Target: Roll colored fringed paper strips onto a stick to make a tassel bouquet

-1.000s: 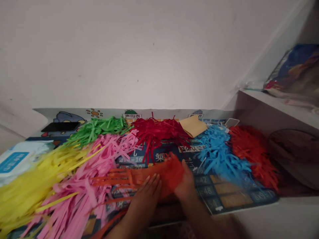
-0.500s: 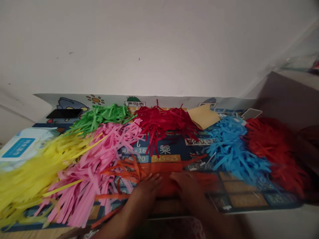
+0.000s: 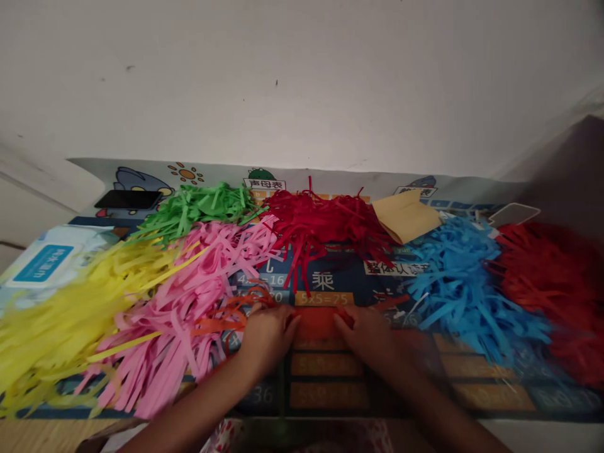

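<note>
Both hands are at the centre of the printed mat, at the two sides of an orange paper piece [image 3: 317,323]. My left hand [image 3: 270,330] is closed, its thumb and fingers pinching the paper's left edge. Closed at the right edge is my right hand [image 3: 365,328], its fingertips curled on the paper. Orange fringe strips [image 3: 236,308] stick out beyond my left hand. A bunch of pink strips [image 3: 184,308] lies to the left, and dark red strips [image 3: 325,220] lie behind the orange paper.
Yellow strips [image 3: 70,308], green strips [image 3: 198,204] and a wipes packet [image 3: 47,264] are at the left, with a black phone [image 3: 127,200] behind. Blue strips [image 3: 467,283], red strips [image 3: 552,289] and tan paper [image 3: 406,216] are at the right. A wall rises behind.
My hands were lying flatter on the orange paper with fingers extended; now their fingers are curled at its edges. The orange fringe has drawn in, and the camera view has shifted a little.
</note>
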Available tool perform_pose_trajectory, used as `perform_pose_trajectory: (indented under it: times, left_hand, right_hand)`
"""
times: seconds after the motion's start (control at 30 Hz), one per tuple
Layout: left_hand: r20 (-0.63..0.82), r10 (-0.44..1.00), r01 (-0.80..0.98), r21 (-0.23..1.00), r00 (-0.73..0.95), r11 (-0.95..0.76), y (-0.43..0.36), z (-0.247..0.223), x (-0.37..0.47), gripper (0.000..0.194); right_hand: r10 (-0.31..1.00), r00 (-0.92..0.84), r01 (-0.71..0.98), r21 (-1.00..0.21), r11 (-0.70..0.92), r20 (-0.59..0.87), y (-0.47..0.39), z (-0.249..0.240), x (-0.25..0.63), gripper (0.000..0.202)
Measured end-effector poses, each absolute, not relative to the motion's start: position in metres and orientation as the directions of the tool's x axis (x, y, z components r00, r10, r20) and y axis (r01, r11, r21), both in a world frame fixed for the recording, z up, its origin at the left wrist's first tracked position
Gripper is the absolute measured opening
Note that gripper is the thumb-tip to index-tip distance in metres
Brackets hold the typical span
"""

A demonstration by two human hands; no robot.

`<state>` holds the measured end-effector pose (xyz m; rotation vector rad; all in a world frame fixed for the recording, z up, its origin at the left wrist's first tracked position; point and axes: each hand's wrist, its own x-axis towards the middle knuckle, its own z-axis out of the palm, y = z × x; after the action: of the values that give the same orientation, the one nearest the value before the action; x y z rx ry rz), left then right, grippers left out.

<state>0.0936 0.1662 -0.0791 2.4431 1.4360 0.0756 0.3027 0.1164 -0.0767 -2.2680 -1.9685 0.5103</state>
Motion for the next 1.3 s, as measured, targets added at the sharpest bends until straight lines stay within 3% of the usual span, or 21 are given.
perform_pose_trajectory:
  times: [0.4,0.6,0.7,0.8,0.9,0.97,1.1,1.3]
  left_hand:
    - [-0.034,0.872,0.848,0.258,0.488,-0.464,0.169,-0.084,0.095,0.025]
    - [-0.073,0.868,0.85,0.254,0.492,-0.46,0.169,-0.082,0.095,0.022]
    - [0.048,0.866,0.843,0.208,0.498,-0.496,0.169,-0.08,0.097,0.013]
    - [0.197,0.726,0.724,0.093,0.659,-0.683,0.171,-0.079,0.099,0.01]
    - [0.109,0.503,0.503,0.027,0.857,-0.864,0.174,-0.073,0.099,0.012]
    - [0.01,0.41,0.41,0.02,0.912,-0.912,0.175,-0.065,0.099,0.011]
    - [-0.067,0.363,0.361,-0.044,0.929,-0.932,0.167,-0.054,0.101,0.015]
    - [0.043,0.488,0.488,-0.007,0.872,-0.873,0.162,-0.073,0.095,0.011]
  right_hand:
    - [0.992,0.032,0.941,-0.332,-0.07,-0.119,0.114,-0.079,0.307,0.019]
    - [0.987,0.041,0.952,-0.295,-0.086,-0.158,0.114,-0.081,0.303,0.015]
    - [0.985,0.035,0.957,-0.279,-0.081,-0.168,0.116,-0.08,0.304,0.014]
    - [0.992,0.074,0.962,-0.253,-0.098,-0.102,0.115,-0.07,0.313,0.009]
    - [0.984,0.142,0.977,-0.172,-0.122,0.108,0.107,-0.056,0.322,0.019]
    - [0.98,-0.027,0.986,-0.154,0.058,0.198,0.099,-0.051,0.322,0.028]
    - [0.834,-0.531,0.797,-0.244,0.552,0.153,0.093,-0.069,0.311,0.021]
    - [0.817,-0.532,0.716,-0.398,0.574,0.221,0.103,-0.091,0.32,0.012]
